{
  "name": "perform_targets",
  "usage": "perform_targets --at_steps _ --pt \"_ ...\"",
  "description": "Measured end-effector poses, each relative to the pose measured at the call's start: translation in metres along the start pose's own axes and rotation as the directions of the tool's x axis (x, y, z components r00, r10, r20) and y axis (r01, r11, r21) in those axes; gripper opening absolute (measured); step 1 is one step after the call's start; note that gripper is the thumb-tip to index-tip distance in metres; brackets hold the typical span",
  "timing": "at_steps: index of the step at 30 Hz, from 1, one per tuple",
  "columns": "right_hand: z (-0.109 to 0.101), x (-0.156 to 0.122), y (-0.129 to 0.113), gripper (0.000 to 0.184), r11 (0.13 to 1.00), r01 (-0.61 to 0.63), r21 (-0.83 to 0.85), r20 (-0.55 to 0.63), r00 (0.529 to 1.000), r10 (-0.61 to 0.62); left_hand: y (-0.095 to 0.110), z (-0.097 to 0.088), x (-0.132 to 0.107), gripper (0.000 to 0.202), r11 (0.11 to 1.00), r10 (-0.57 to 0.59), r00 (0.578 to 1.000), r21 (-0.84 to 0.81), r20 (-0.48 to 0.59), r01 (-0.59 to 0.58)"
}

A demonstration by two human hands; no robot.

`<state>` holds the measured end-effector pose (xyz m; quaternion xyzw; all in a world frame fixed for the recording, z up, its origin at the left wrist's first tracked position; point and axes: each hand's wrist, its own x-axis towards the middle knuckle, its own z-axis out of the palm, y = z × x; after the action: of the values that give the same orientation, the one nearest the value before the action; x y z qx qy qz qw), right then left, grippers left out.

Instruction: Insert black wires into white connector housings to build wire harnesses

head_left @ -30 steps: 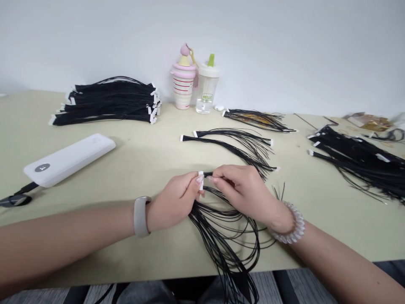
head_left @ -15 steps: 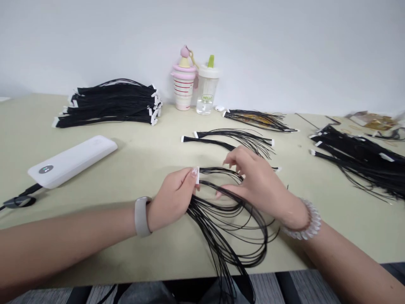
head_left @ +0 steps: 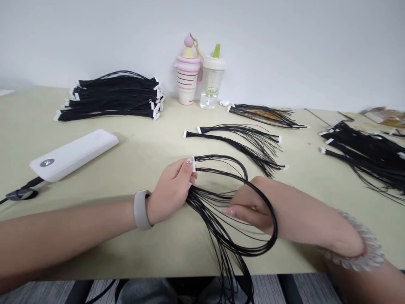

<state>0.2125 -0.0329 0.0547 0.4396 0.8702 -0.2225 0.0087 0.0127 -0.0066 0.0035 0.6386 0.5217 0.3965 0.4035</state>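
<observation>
My left hand pinches a white connector strip at the end of a bundle of thin black wires. The wires fan out past the hand and droop over the table's front edge. My right hand is curled among the same wires, with a long loop running around it. Its fingertips are partly hidden by the wires. A beaded clear coil bracelet circles my right wrist, and a grey band circles my left.
Several loose wire bundles with white ends lie just beyond my hands. A thick stack of bundles sits back left, and another pile lies at right. A white power bank with a cable lies left. A striped cup and a clear bottle stand by the wall.
My right hand has moved down and to the right, turning with the wrist raised, and the wires now loop around it. My left hand still holds the connector.
</observation>
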Motion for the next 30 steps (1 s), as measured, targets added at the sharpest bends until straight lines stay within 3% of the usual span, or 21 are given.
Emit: perform_targets --at_steps 4,8,11,14,16,17,18,19,20,21,22,23,25,28,29,30 --pt "0.017 0.016 -0.004 0.032 0.985 0.161 0.057 -0.115 0.981 -0.154 0.0 0.0 0.0 0.041 1.0 0.019 1.0 0.022 -0.012 -0.018" --pt "0.031 0.027 -0.004 0.024 0.976 0.217 0.014 -0.179 0.961 -0.211 -0.001 0.001 0.0 0.04 1.0 0.018 1.0 -0.001 -0.009 -0.018" --pt "0.029 0.027 -0.003 0.02 0.983 0.167 -0.078 -0.22 0.959 -0.181 -0.001 0.001 0.0 0.04 1.0 0.015 1.0 -0.02 0.001 -0.015" --pt "0.013 0.019 0.002 0.019 0.986 0.05 -0.157 -0.278 0.956 -0.093 -0.001 0.001 0.0 0.04 1.0 0.007 1.0 -0.01 0.004 -0.007" --pt "-0.001 0.012 0.009 0.018 0.992 -0.016 -0.125 -0.342 0.939 -0.028 -0.001 0.001 0.001 0.04 1.0 0.002 1.0 -0.003 0.006 -0.002" --pt "-0.008 0.009 0.013 0.015 0.995 -0.053 -0.08 -0.406 0.914 0.016 -0.001 0.001 0.001 0.04 1.0 0.0 1.0 -0.003 0.011 0.0" --pt "-0.014 0.006 0.017 0.012 0.994 -0.105 -0.021 -0.516 0.853 0.079 -0.001 0.001 0.001 0.04 1.0 0.0 1.0 -0.003 0.017 0.0" --pt "-0.019 0.005 0.022 0.01 0.99 -0.13 0.059 -0.635 0.76 0.138 -0.001 0.001 0.001 0.04 1.0 0.001 1.0 -0.003 0.024 -0.001" --pt "-0.023 0.004 0.027 0.011 0.982 -0.108 0.152 -0.747 0.638 0.186 -0.001 0.001 0.001 0.04 1.0 0.005 1.0 -0.002 0.029 -0.005" --pt "-0.027 0.003 0.032 0.016 0.968 -0.037 0.249 -0.819 0.526 0.231 -0.001 0.001 0.001 0.04 1.0 0.01 0.999 -0.001 0.033 -0.01" --pt "-0.03 0.003 0.037 0.023 0.939 0.072 0.337 -0.85 0.452 0.27 -0.002 0.001 0.0 0.039 1.0 0.018 0.999 0.0 0.035 -0.018" --pt "-0.033 0.004 0.042 0.028 0.893 0.186 0.409 -0.857 0.414 0.306 -0.002 0.002 0.0 0.039 1.0 0.03 0.999 0.002 0.037 -0.03" --pt "-0.038 0.005 0.049 0.035 0.785 0.331 0.523 -0.83 0.407 0.381 -0.003 0.002 -0.001 0.038 0.998 0.055 0.998 0.01 0.044 -0.055" --pt "-0.039 0.006 0.052 0.035 0.679 0.395 0.619 -0.785 0.353 0.51 -0.006 0.003 -0.002 0.038 0.996 0.082 0.995 0.03 0.063 -0.084" --pt "-0.037 0.007 0.05 0.035 0.658 0.421 0.625 -0.781 0.345 0.52 -0.006 0.003 -0.002 0.038 0.995 0.088 0.994 0.033 0.069 -0.09" --pt "-0.035 0.007 0.047 0.037 0.642 0.441 0.628 -0.778 0.368 0.508 -0.007 0.003 -0.002 0.038 0.995 0.095 0.993 0.033 0.073 -0.098"
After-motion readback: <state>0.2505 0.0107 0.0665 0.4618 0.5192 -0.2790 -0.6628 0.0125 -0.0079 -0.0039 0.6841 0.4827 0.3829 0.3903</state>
